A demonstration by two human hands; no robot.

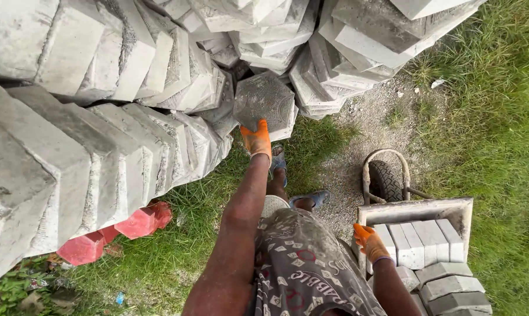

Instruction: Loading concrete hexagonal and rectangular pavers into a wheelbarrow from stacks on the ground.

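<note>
At the foot of the tall stack of grey pavers [88,146], the person's left hand [257,139] (in an orange glove) reaches up to a hexagonal paving block [264,102] that sticks out from the pile, its fingers closed over the block's lower edge. The right hand [368,241], gloved the same, rests on the near rim of a wheelbarrow [416,209], fingers curled loosely and holding nothing. Grey blocks [419,241] lie in rows inside the wheelbarrow. Red pavers [115,231] lie on the grass [498,129] under the stack.
</note>
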